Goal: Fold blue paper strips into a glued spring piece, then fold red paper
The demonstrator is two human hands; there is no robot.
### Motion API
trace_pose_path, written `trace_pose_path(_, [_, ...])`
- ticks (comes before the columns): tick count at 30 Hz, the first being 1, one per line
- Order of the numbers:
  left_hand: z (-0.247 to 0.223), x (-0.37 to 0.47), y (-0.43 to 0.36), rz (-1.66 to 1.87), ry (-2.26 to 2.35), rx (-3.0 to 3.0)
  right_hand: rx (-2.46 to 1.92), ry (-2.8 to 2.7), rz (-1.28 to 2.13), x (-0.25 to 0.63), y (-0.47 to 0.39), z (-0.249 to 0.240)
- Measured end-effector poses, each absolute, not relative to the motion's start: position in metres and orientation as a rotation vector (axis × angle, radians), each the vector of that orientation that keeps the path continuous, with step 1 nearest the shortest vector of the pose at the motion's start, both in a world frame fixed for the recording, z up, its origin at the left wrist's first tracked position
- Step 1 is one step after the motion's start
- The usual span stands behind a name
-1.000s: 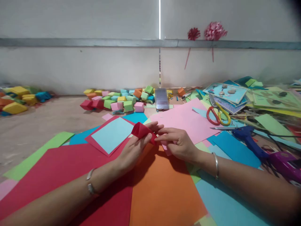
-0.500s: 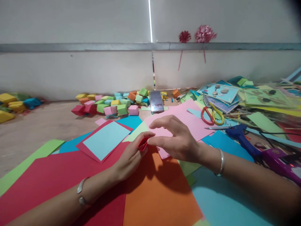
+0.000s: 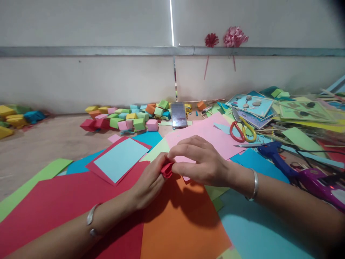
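Note:
Between my hands is a small folded piece of red paper (image 3: 167, 170), held above an orange sheet (image 3: 180, 223). My left hand (image 3: 151, 183) is closed around it, and its layered folds show at the near end. From the right, my right hand (image 3: 203, 162) reaches over with curved fingers; its thumb and fingertips press on the paper's right side and top. Part of the red piece is hidden behind the fingers. Under my left forearm lies a large red sheet (image 3: 67, 198). A pale blue card on a red one (image 3: 121, 160) rests just beyond my left hand.
Folded paper cubes (image 3: 139, 124) line the wall, beside a phone (image 3: 179, 115). At the right are scissors with red and yellow handles (image 3: 244, 130), a purple and blue glue gun (image 3: 315, 181) with a cord, and stacked cards (image 3: 253, 106). Paper flowers (image 3: 235, 37) hang on the wall rail.
My right hand's fingers have lowered and closed in on the red paper. The red paper has turned, showing more of its folded end.

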State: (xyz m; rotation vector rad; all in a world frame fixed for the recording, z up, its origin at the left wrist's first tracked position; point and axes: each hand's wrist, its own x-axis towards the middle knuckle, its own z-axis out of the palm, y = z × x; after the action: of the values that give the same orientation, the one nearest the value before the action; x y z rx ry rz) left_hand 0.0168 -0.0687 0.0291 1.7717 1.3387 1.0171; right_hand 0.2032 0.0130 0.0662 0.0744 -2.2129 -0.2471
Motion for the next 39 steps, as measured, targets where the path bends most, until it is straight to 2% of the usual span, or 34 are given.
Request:
trace_pose_path(10, [0.029, 0.018, -0.069, 0.999, 1.393, 1.872, 0.072, -2.333, -0.132, 0.203, 0.020, 0.062])
trace_pose_path(21, [0.020, 0.011, -0.066, 1.092, 1.300, 1.799, -0.300, -2.026, 0.633, 0.208, 0.037, 0.056])
trace_pose_path(26, [0.020, 0.012, -0.069, 1.087, 1.269, 1.797, -0.349, -1.892, 0.840, 0.205, 0.031, 0.054])
trace_pose_path(29, [0.024, 0.013, -0.069, 1.081, 1.321, 1.895, -0.332, -1.895, 0.773, 0.204, 0.029, 0.052])
trace_pose_path(33, [0.032, 0.015, -0.069, 1.253, 1.435, 2.066, -0.258, -1.975, 0.563, 0.202, 0.023, 0.047])
trace_pose_path(39, [0.037, 0.019, -0.077, 1.410, 1.496, 1.988, -0.098, -2.090, 0.356, 0.198, 0.014, 0.045])
